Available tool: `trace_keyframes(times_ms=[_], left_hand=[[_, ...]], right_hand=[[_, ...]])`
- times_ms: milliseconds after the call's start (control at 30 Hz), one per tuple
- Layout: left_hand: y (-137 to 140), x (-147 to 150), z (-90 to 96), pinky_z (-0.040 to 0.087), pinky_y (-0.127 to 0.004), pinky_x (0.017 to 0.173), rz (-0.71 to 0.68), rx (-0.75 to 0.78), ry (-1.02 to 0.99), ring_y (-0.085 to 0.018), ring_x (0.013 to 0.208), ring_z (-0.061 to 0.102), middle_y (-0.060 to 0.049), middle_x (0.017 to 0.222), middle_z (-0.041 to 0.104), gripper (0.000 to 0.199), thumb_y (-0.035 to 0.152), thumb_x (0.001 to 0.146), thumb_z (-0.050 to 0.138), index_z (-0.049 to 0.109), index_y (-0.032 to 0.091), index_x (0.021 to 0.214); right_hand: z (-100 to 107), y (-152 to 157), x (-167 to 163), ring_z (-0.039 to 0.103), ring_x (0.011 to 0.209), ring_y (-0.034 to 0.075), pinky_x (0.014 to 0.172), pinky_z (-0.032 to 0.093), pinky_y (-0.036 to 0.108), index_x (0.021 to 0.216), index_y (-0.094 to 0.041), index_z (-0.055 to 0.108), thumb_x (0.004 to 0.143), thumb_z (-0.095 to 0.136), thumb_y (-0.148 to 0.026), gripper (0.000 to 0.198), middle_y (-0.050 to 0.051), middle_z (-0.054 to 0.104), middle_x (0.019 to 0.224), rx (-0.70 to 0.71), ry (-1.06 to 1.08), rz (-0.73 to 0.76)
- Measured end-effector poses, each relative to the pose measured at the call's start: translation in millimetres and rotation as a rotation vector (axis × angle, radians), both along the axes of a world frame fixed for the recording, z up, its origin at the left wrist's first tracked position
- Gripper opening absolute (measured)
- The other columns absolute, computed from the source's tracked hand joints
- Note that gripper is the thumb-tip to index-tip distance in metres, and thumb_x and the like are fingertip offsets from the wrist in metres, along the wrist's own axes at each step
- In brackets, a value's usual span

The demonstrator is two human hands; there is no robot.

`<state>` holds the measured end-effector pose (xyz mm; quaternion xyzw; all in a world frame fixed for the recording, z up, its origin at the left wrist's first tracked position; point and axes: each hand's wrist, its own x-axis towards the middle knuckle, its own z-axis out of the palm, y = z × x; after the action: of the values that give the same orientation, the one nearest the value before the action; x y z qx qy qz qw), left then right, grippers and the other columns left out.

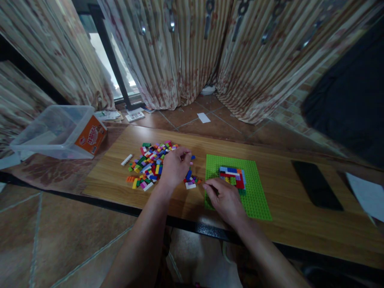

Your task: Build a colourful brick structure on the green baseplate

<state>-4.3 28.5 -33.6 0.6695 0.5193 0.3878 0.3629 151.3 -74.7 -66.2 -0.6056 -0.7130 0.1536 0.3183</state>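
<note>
A heap of loose toy bricks [154,160] in many colours lies on the wooden table. Over the heap's right side is my left hand [175,167], fingers bent and drawn together; whatever they hold, if anything, is hidden. A green studded baseplate [258,196] lies to the right of the bricks. On it stands a low built block of bricks [240,180], with red, blue, white and yellow parts. My right hand [225,199] hovers at the plate's left part, in front of the build and partly covering it. Its fingers are curled with thumb and forefinger close together, their contents too small to tell.
A clear plastic bin [54,136] with an orange label stands left of the table [111,160]. A black phone-like slab [316,185] lies at the right, with white paper [367,194] beyond. Striped curtains [192,60] hang behind. A dark shape [348,88] fills the upper right.
</note>
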Motion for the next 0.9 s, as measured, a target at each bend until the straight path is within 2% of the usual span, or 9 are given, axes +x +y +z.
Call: trace_keyframes(times_ms=[200,500,767,900], left_hand=[[-1.0,-0.3,3.7,0.046,-0.023,0.06,0.015,0.039,0.106,-0.014,0.064,0.065,-0.002,0.067,0.069,0.018,0.02,0.084,0.051,0.068,0.015,0.081],[-0.5,-0.8,0.3,0.048,-0.023,0.062,0.003,0.032,0.099,-0.014,0.067,0.067,-0.001,0.073,0.071,0.017,0.02,0.084,0.051,0.068,0.017,0.084],[1.5,-3.4,-7.3,0.048,-0.025,0.064,-0.043,0.052,0.166,-0.016,0.072,0.065,-0.003,0.078,0.071,0.021,0.026,0.086,0.053,0.07,0.016,0.093],[0.4,-2.2,-6.0,0.047,-0.025,0.062,-0.051,0.073,0.21,-0.016,0.07,0.064,-0.003,0.077,0.071,0.023,0.026,0.087,0.05,0.071,0.017,0.091]], right_hand=[[-1.2,0.5,-0.3,0.062,0.076,0.016,0.072,0.043,0.027,0.082,-0.021,0.064,0.094,0.05,-0.028,0.02,0.001,0.067,0.079,0.015,0.0,0.002],[-4.3,1.1,-0.3,0.062,0.077,0.017,0.072,0.043,0.028,0.083,-0.021,0.065,0.094,0.049,-0.029,0.021,0.002,0.069,0.081,0.02,-0.031,0.007],[-3.6,1.4,-1.7,0.062,0.079,0.018,0.075,0.042,0.03,0.084,-0.022,0.064,0.094,0.049,-0.026,0.019,0.001,0.069,0.083,-0.011,-0.049,0.008],[-3.8,2.5,-3.2,0.062,0.083,0.018,0.076,0.043,0.03,0.088,-0.022,0.065,0.093,0.05,-0.024,0.016,0.002,0.069,0.088,-0.024,-0.053,-0.014]])
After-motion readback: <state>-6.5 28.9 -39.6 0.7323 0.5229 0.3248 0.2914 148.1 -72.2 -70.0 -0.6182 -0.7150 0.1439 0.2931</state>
